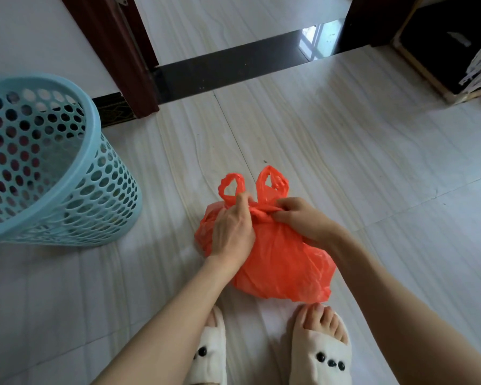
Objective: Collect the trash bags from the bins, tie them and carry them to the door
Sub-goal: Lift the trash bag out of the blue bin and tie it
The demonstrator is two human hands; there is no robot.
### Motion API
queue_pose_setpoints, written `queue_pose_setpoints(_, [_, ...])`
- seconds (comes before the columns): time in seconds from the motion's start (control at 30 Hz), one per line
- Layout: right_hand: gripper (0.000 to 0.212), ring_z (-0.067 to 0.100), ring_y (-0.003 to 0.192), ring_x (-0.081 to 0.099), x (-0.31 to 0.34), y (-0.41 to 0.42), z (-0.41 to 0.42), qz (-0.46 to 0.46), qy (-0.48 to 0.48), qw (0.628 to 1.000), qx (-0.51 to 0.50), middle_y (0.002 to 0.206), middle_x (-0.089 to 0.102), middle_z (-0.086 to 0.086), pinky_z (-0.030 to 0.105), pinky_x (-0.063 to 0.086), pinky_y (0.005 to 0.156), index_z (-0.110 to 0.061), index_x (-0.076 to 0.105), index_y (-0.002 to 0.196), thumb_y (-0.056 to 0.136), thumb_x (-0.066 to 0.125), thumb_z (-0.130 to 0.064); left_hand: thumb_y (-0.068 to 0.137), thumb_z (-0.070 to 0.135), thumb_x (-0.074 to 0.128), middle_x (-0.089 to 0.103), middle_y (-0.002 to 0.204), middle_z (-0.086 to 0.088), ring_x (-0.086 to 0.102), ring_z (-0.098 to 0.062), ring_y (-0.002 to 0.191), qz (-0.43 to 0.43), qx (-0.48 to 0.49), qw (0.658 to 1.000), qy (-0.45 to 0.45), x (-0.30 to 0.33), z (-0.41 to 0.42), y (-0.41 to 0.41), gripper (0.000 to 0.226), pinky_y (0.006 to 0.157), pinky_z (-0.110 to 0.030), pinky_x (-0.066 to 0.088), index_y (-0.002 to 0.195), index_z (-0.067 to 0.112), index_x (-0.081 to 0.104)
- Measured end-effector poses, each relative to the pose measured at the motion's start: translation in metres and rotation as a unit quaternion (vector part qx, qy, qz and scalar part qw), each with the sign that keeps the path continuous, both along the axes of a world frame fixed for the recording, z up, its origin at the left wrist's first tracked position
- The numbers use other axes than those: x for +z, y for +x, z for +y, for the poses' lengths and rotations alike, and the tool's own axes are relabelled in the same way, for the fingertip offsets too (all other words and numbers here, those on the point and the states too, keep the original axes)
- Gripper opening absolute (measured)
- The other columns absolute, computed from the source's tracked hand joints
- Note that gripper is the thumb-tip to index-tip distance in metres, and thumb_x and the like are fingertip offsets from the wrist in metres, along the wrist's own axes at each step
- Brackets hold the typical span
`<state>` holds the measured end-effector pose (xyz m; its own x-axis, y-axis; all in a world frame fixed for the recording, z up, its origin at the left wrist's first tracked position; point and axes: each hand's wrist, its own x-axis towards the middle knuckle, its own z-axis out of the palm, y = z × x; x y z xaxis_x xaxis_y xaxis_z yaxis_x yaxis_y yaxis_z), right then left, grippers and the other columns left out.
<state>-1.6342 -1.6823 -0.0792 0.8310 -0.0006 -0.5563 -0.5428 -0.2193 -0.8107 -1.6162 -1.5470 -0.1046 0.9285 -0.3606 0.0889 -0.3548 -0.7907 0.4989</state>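
Had the orange bag (275, 262) on the floor (345, 162), right by the slippers (317, 354). Left hand (232, 226) and right hand (300, 218) both pinched tight on the twisted knot, handles poking up. Blue bin (47, 162) off left, near the doorway.

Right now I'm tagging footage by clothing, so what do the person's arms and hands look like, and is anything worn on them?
Both forearms are bare up to the frame's edge: no sleeves show. The left hand and right hand wear no gloves, and no rings, watch or bracelet are visible. Nails look short and unpainted.
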Motion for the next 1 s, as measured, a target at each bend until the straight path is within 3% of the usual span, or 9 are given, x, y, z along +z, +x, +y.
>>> queue_pose_setpoints(0.13, [0.042,0.016,0.075,0.059,-0.009,-0.010,0.002,0.003,0.166,0.973,-0.161,0.096,0.057,0.009,0.023,0.053,0.063,-0.017,0.046,0.121,0.085,0.058,0.000,0.088,0.001,0.043,0.065,0.107,-0.013,0.062,-0.033,0.099,0.175,-0.029,0.981,-0.074,-0.003,0.006,0.010,0.031,0.082,-0.032,0.045,0.116,0.010,0.039])
queue_pose_setpoints(0.23, [0.040,0.019,0.092,0.059,-0.015,-0.014,0.002,-0.050,-0.001,0.998,-0.050,0.107,0.059,0.009,0.028,0.050,0.081,-0.020,0.053,0.119,0.082,0.066,-0.012,0.084,-0.007,0.046,0.059,0.099,-0.007,0.059,-0.011,0.078,0.320,0.002,0.929,-0.188,-0.002,0.003,0.017,0.033,0.063,-0.005,0.043,0.103,0.019,0.037])
queue_pose_setpoints(0.33, [0.007,0.020,0.078,0.051,-0.016,-0.012,0.009,-0.110,-0.205,0.969,0.083,0.083,0.057,0.008,0.023,0.032,0.067,-0.013,0.062,0.083,0.080,0.059,-0.007,0.084,-0.006,0.046,0.062,0.092,-0.013,0.057,-0.016,0.070,0.290,-0.015,0.935,-0.201,-0.002,0.002,0.014,0.034,0.065,-0.016,0.043,0.097,0.022,0.032])
queue_pose_setpoints(0.47, [0.028,0.012,0.052,0.036,-0.004,0.000,0.007,-0.046,-0.262,0.955,0.132,0.057,0.041,0.001,0.023,0.027,0.047,-0.007,0.045,0.058,0.083,0.055,-0.014,0.084,-0.002,0.053,0.058,0.086,-0.002,0.058,-0.019,0.077,0.179,-0.068,0.963,-0.187,0.003,0.005,0.016,0.028,0.064,-0.015,0.034,0.091,0.018,0.035])
queue_pose_setpoints(0.57, [0.021,0.020,0.061,0.043,-0.006,0.001,-0.003,0.048,-0.034,0.997,0.047,0.068,0.047,0.011,0.028,0.037,0.058,0.009,0.055,0.078,0.085,0.051,-0.011,0.083,0.001,0.059,0.052,0.082,0.008,0.061,-0.018,0.080,0.166,-0.082,0.961,-0.207,0.004,0.007,0.018,0.032,0.070,-0.018,0.042,0.091,0.021,0.036])
queue_pose_setpoints(0.67, [0.003,0.018,0.058,0.048,-0.021,-0.003,-0.007,0.106,0.184,0.975,-0.062,0.069,0.047,0.010,0.027,0.044,0.055,-0.004,0.053,0.074,0.073,0.050,-0.004,0.082,0.004,0.062,0.044,0.081,0.014,0.060,-0.020,0.086,0.171,-0.080,0.957,-0.219,0.001,0.009,0.016,0.036,0.075,-0.016,0.043,0.097,0.024,0.037])
queue_pose_setpoints(0.77, [0.026,0.021,0.061,0.054,-0.029,-0.006,-0.005,0.119,0.249,0.954,-0.115,0.072,0.053,0.013,0.029,0.049,0.058,-0.005,0.056,0.085,0.060,0.050,-0.006,0.082,0.004,0.062,0.041,0.085,0.012,0.057,-0.023,0.091,0.183,-0.080,0.955,-0.217,0.001,0.009,0.019,0.035,0.083,-0.023,0.047,0.098,0.024,0.039])
queue_pose_setpoints(0.87, [0.017,0.019,0.055,0.055,-0.026,-0.005,-0.002,0.112,0.287,0.939,-0.154,0.065,0.055,0.010,0.027,0.048,0.056,-0.004,0.056,0.076,0.067,0.042,-0.003,0.083,0.005,0.060,0.046,0.099,0.004,0.050,-0.013,0.097,0.190,-0.094,0.958,-0.196,0.004,0.009,0.022,0.031,0.093,-0.027,0.046,0.101,0.022,0.043])
queue_pose_setpoints(1.0, [0.029,0.016,0.050,0.059,-0.018,-0.002,-0.004,0.113,0.349,0.921,-0.135,0.053,0.059,0.005,0.021,0.053,0.055,-0.005,0.059,0.058,0.070,0.033,0.001,0.080,0.011,0.058,0.046,0.111,0.003,0.053,-0.013,0.098,0.167,-0.128,0.973,-0.098,0.010,0.010,0.022,0.037,0.082,-0.027,0.043,0.110,0.023,0.041])
